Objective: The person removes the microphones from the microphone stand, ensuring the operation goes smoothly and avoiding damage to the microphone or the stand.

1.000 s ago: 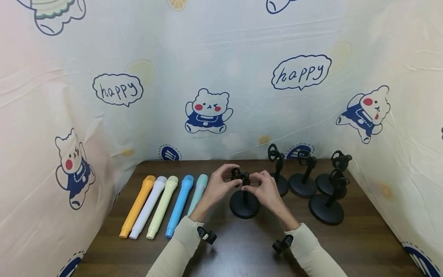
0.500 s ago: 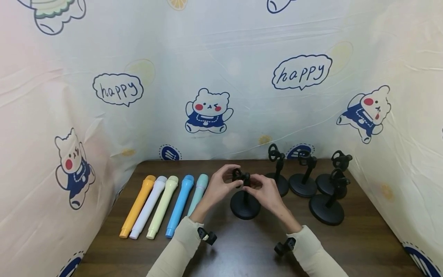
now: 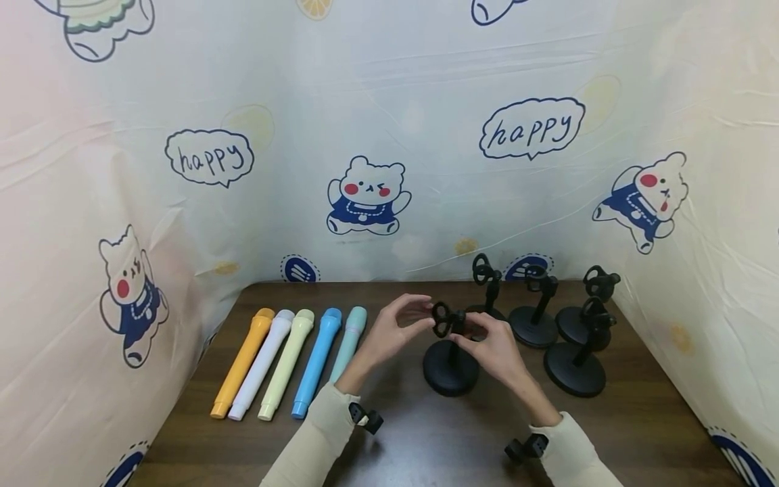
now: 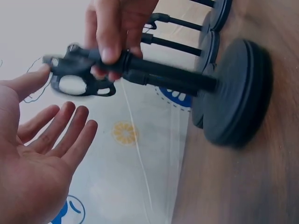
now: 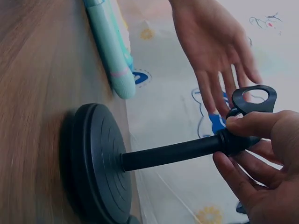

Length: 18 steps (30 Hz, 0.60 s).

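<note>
A black desk microphone stand (image 3: pixel 450 370) with a round base, short post and ring-shaped clip (image 5: pixel 256 99) is at mid-table, just right of centre. My right hand (image 3: pixel 494 346) pinches it at the top of the post, right under the clip, between thumb and fingers. In the right wrist view the stand's base (image 5: pixel 100 163) is close over the wood. My left hand (image 3: pixel 392 331) has its fingers spread and relaxed on the clip's other side. Its thumb tip (image 4: pixel 39 77) is right at the clip's edge in the left wrist view, and the palm holds nothing.
Several similar black stands (image 3: pixel 575 368) are grouped at the back right of the brown table (image 3: pixel 420 446). To the left lies a row of toy microphones, among them an orange one (image 3: pixel 242 365), a blue one (image 3: pixel 316 365) and a teal one (image 3: pixel 349 341). A printed curtain (image 3: pixel 426 101) hangs behind.
The stand has moved to the right and slightly toward me, with my right hand on it. My left hand, earlier around the clip, has come away from it with fingers loosened.
</note>
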Tool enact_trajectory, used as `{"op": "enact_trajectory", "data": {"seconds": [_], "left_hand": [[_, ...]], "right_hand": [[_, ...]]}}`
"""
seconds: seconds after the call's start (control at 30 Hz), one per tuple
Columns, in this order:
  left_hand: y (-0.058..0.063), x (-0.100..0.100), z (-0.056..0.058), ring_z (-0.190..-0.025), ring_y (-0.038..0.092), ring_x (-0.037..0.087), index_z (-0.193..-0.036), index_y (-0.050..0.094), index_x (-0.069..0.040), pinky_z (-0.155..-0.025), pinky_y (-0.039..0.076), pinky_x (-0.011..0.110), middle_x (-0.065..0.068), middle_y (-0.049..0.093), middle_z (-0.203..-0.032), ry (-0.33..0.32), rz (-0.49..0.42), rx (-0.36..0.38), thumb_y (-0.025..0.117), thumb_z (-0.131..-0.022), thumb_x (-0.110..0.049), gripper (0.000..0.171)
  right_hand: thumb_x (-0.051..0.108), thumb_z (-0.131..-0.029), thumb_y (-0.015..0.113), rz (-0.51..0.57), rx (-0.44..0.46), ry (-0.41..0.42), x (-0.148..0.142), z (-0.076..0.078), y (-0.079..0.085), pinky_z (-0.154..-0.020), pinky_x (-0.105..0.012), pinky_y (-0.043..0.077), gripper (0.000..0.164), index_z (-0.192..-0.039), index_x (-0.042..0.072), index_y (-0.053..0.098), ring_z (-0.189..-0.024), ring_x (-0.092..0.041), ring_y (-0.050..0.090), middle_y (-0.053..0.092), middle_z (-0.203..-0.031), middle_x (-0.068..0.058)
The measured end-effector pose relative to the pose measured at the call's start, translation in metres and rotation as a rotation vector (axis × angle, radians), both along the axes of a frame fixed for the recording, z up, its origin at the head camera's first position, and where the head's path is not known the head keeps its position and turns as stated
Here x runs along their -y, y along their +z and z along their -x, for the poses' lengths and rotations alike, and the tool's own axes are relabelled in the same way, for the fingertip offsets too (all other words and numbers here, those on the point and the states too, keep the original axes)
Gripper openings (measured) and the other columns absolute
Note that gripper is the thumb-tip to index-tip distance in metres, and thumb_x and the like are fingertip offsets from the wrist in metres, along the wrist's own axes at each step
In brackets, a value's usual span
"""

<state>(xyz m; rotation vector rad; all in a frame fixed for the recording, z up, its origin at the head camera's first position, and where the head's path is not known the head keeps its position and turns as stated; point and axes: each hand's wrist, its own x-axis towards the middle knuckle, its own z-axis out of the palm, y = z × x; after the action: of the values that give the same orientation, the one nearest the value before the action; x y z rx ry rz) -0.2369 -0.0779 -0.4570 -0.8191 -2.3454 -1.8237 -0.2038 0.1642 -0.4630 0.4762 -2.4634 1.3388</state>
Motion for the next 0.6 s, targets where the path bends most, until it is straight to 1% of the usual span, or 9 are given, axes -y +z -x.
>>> {"op": "enact_trajectory", "data": {"seconds": [0.07, 0.13, 0.2, 0.3, 0.43, 0.5, 0.6], "left_hand": [[0.000, 0.002, 0.001, -0.121, 0.071, 0.026, -0.139, 0.066, -0.017, -0.107, 0.057, 0.051, 0.008, 0.072, -0.131, 0.022, -0.012, -0.007, 0.076, -0.101, -0.019, 0.040], [-0.001, 0.005, 0.001, -0.118, 0.071, 0.025, -0.136, 0.068, -0.016, -0.104, 0.059, 0.046, 0.007, 0.074, -0.127, 0.058, -0.017, -0.009, 0.076, -0.101, -0.019, 0.036], [-0.002, 0.007, 0.002, -0.115, 0.071, 0.023, -0.133, 0.069, -0.016, -0.101, 0.060, 0.041, 0.007, 0.075, -0.123, 0.089, -0.018, -0.001, 0.076, -0.100, -0.019, 0.033], [-0.004, 0.011, 0.003, -0.112, 0.071, 0.023, -0.132, 0.070, -0.015, -0.097, 0.060, 0.033, 0.008, 0.075, -0.121, 0.108, -0.013, 0.005, 0.076, -0.101, -0.019, 0.032], [-0.004, 0.014, 0.003, -0.108, 0.071, 0.021, -0.132, 0.070, -0.014, -0.094, 0.060, 0.028, 0.008, 0.075, -0.117, 0.122, 0.000, 0.010, 0.075, -0.102, -0.021, 0.031], [-0.004, 0.016, 0.002, -0.106, 0.070, 0.019, -0.131, 0.071, -0.014, -0.093, 0.059, 0.026, 0.007, 0.075, -0.115, 0.140, 0.013, 0.012, 0.074, -0.102, -0.021, 0.030], [-0.005, 0.019, 0.002, -0.101, 0.069, 0.017, -0.130, 0.071, -0.015, -0.089, 0.058, 0.024, 0.005, 0.074, -0.111, 0.168, 0.033, 0.014, 0.073, -0.103, -0.022, 0.027]], "right_hand": [[0.006, -0.086, 0.089, -0.008, 0.007, -0.024, -0.009, -0.003, 0.001, -0.080, -0.044, 0.066, 0.025, -0.109, 0.009, 0.079, -0.089, -0.025, 0.077, 0.076, -0.097, -0.007], [0.007, -0.087, 0.089, -0.022, 0.015, -0.050, -0.018, -0.006, 0.001, -0.078, -0.038, 0.065, 0.025, -0.109, 0.009, 0.079, -0.089, -0.025, 0.077, 0.076, -0.098, -0.007], [0.008, -0.087, 0.088, -0.030, 0.030, -0.073, -0.028, -0.008, 0.002, -0.075, -0.030, 0.062, 0.025, -0.111, 0.009, 0.079, -0.088, -0.023, 0.076, 0.076, -0.099, -0.007], [0.009, -0.088, 0.087, -0.032, 0.052, -0.103, -0.042, -0.011, 0.002, -0.072, -0.023, 0.058, 0.025, -0.112, 0.008, 0.079, -0.088, -0.022, 0.075, 0.075, -0.099, -0.008], [0.009, -0.090, 0.086, -0.028, 0.056, -0.131, -0.059, -0.014, 0.003, -0.074, -0.022, 0.060, 0.024, -0.112, 0.006, 0.078, -0.088, -0.022, 0.076, 0.075, -0.099, -0.010], [0.009, -0.090, 0.086, -0.037, 0.046, -0.144, -0.067, -0.016, 0.004, -0.076, -0.023, 0.062, 0.025, -0.113, 0.005, 0.077, -0.090, -0.025, 0.078, 0.076, -0.101, -0.011], [0.010, -0.090, 0.086, -0.065, 0.036, -0.171, -0.076, -0.018, 0.004, -0.079, -0.029, 0.064, 0.026, -0.114, 0.006, 0.077, -0.093, -0.030, 0.079, 0.077, -0.102, -0.011]]}}
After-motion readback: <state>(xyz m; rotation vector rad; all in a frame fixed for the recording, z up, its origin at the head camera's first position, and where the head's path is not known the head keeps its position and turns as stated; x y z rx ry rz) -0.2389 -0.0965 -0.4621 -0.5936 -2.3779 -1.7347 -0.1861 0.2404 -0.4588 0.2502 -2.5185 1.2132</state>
